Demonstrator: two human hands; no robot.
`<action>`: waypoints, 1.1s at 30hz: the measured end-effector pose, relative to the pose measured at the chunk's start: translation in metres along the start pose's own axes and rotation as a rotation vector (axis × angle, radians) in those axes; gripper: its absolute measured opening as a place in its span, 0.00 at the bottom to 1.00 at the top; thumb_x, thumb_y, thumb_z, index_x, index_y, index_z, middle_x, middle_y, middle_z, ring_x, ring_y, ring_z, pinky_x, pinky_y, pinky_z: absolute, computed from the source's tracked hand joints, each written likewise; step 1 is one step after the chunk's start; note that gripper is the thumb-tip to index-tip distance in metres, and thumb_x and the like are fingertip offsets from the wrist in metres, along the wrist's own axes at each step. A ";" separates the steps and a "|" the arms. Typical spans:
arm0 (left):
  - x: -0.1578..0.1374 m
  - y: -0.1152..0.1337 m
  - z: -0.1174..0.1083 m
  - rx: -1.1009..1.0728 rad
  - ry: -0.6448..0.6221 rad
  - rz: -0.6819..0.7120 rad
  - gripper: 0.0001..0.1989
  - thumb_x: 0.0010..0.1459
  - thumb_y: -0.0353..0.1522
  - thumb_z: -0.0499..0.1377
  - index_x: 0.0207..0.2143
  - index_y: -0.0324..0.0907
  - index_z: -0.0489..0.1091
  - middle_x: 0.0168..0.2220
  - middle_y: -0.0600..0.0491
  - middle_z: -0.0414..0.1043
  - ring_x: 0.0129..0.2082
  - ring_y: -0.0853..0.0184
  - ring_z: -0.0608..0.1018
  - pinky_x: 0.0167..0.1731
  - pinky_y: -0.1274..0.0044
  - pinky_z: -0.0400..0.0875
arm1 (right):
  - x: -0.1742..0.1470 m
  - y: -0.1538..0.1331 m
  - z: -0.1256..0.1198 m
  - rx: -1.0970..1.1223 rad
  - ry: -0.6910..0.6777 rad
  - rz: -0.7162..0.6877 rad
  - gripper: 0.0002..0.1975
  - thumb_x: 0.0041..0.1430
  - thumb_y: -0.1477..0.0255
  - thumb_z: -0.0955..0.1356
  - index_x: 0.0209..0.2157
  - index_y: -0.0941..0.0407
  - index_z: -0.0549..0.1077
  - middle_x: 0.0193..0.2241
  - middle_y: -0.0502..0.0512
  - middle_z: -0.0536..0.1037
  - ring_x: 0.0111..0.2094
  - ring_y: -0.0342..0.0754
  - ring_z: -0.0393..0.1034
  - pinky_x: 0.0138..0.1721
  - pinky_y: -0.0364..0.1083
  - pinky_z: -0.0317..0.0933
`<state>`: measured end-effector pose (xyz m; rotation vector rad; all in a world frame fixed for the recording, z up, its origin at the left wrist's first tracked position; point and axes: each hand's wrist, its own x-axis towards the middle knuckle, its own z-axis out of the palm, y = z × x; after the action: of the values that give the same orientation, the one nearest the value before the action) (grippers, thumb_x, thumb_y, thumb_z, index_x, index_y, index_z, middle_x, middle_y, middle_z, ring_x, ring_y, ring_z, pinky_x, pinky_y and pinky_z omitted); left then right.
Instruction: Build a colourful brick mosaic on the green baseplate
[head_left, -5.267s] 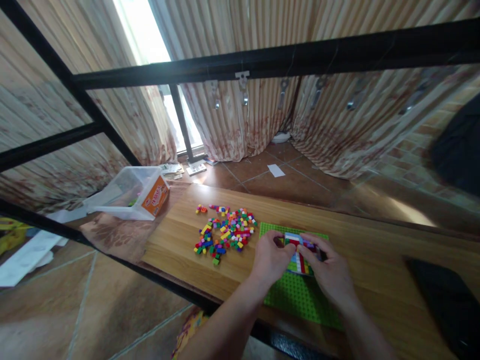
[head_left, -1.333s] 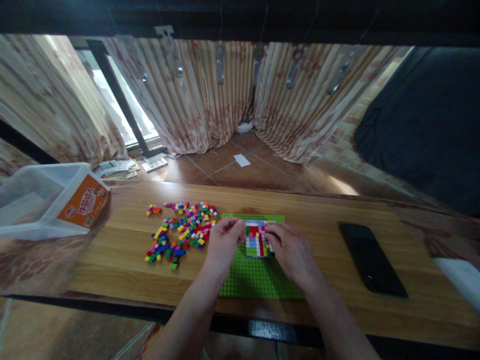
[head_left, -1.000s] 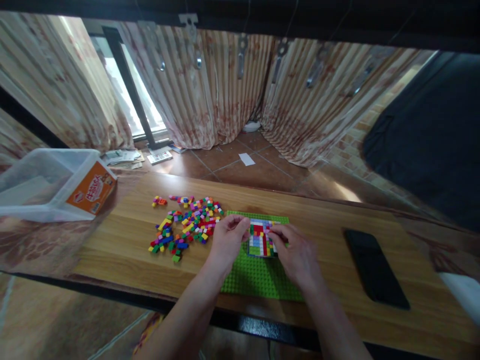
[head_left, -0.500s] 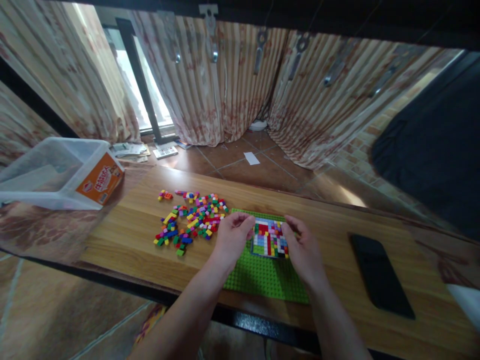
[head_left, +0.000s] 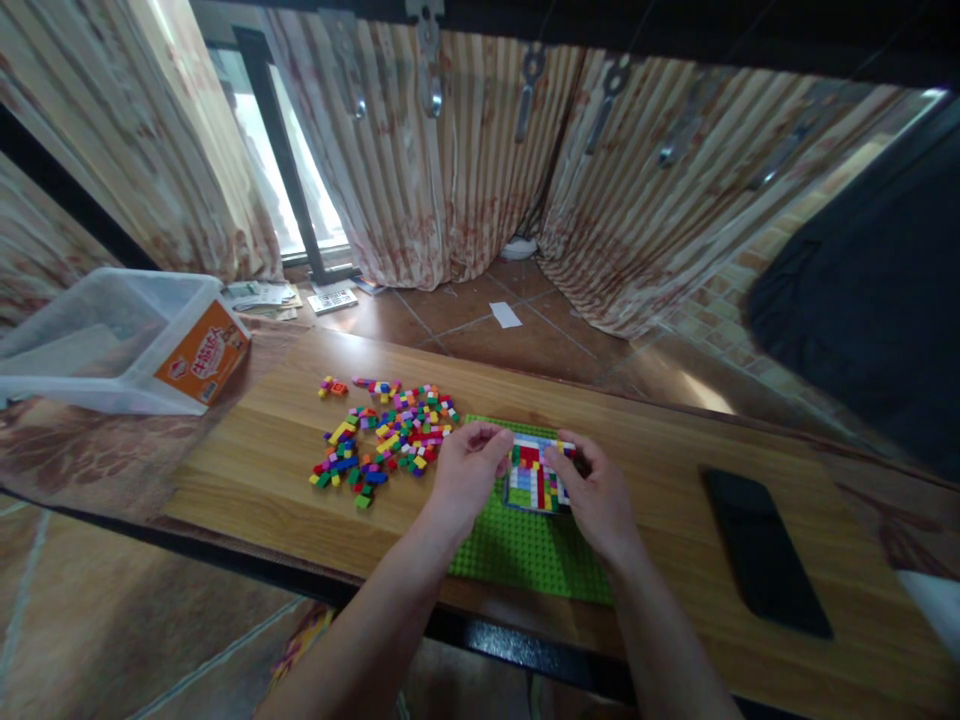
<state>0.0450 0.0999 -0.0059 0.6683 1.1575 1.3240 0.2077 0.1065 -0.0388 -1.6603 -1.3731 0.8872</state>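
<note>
A small rectangular panel of toy building bricks (head_left: 531, 480), mostly white, red, light blue and lime, is tilted above a green studded baseplate (head_left: 525, 555). My left hand (head_left: 465, 470) is closed at the panel's left edge, thumb and forefinger pinched together. At its right side, my right hand (head_left: 600, 500) grips the panel, the thumb lying over the brick face and the fingers curled around the far right corner. The right part of the panel is hidden by that hand. Loose bricks (head_left: 409, 425) of many colours lie scattered left of my left hand.
The wooden tabletop (head_left: 255, 460) carries a black phone (head_left: 761, 550) at the right. A clear plastic bin (head_left: 135, 390) with an orange label stands at the far left. Papers (head_left: 259, 297) lie behind it, and striped curtains (head_left: 450, 180) hang beyond the table.
My right thumb has moved left across the panel's face, covering more of its right side. The left hand keeps its pinch at the left edge.
</note>
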 end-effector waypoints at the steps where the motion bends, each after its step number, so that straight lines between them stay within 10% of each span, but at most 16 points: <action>1: 0.000 0.000 0.000 0.000 0.001 0.000 0.09 0.46 0.35 0.66 0.23 0.38 0.72 0.19 0.57 0.68 0.19 0.74 0.69 0.23 0.80 0.62 | 0.000 0.000 0.000 0.013 -0.008 0.002 0.29 0.52 0.51 0.69 0.49 0.57 0.74 0.43 0.62 0.80 0.41 0.55 0.75 0.46 0.56 0.66; 19: 0.000 -0.006 0.004 0.004 0.014 -0.037 0.11 0.43 0.36 0.67 0.24 0.38 0.72 0.20 0.58 0.68 0.18 0.75 0.68 0.22 0.81 0.63 | -0.002 -0.001 0.004 0.059 -0.019 -0.018 0.26 0.53 0.53 0.68 0.47 0.57 0.74 0.34 0.58 0.81 0.36 0.53 0.75 0.41 0.52 0.67; 33: 0.000 -0.006 0.005 -0.012 0.014 -0.045 0.09 0.45 0.35 0.65 0.24 0.37 0.72 0.20 0.58 0.69 0.19 0.75 0.68 0.22 0.82 0.63 | -0.002 0.007 -0.002 0.111 -0.044 0.037 0.27 0.57 0.50 0.64 0.50 0.53 0.74 0.49 0.58 0.79 0.47 0.55 0.73 0.49 0.55 0.66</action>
<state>0.0522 0.1001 -0.0097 0.6220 1.1684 1.2983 0.2124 0.1039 -0.0445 -1.5950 -1.3018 1.0082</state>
